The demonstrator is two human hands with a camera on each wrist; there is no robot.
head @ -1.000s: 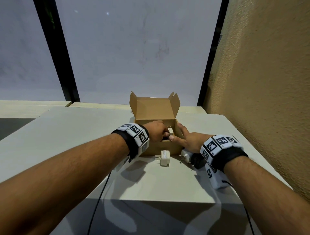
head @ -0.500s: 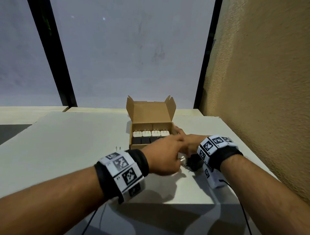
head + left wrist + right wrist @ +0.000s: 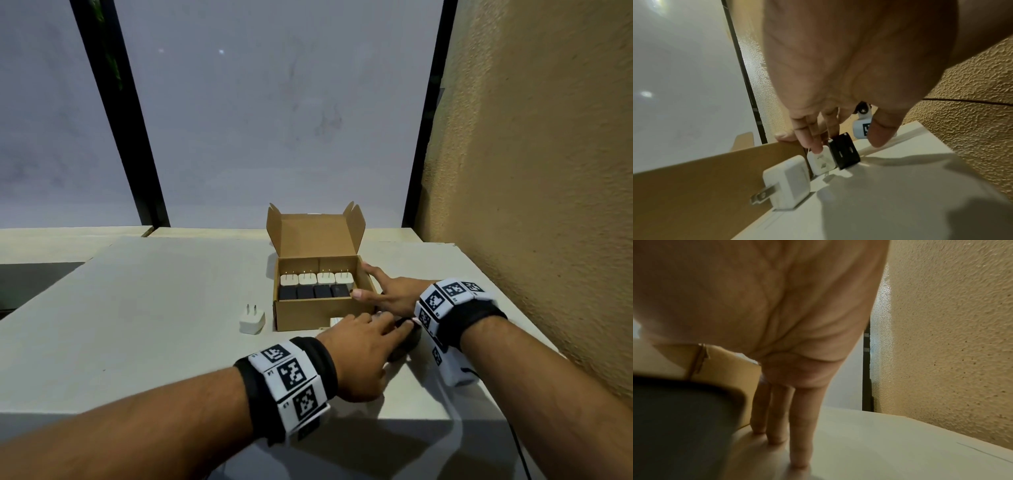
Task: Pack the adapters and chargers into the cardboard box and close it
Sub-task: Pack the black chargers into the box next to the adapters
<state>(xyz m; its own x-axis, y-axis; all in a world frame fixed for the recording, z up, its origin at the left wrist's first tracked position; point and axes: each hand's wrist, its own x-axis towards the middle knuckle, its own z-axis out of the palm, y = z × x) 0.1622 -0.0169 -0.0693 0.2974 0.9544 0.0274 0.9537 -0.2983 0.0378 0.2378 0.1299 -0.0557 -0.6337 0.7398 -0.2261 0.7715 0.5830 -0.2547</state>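
Note:
The cardboard box [image 3: 310,313] stands open on the table, lid up, with a row of white adapters [image 3: 317,278] behind a row of black ones [image 3: 313,292]. My right hand [image 3: 368,281] lies flat along the box's right wall, thumb on the front corner; its fingers [image 3: 777,426] reach the tabletop. My left hand [image 3: 390,330] reaches down in front of the box's right end. Its fingertips [image 3: 816,148] touch a small white adapter [image 3: 821,162] and a black adapter [image 3: 845,151], while the thumb hangs apart. Another white adapter [image 3: 787,183] lies by the box's front wall.
One more white adapter [image 3: 252,320] lies on the table [image 3: 154,308] just left of the box, prongs up. A rough tan wall [image 3: 531,171] runs close along the right. The table's front edge is near my forearms. A window fills the back.
My left hand has left the box opening, come down in front of the box and slid right onto the loose adapters. My right hand has stayed on the box's right side.

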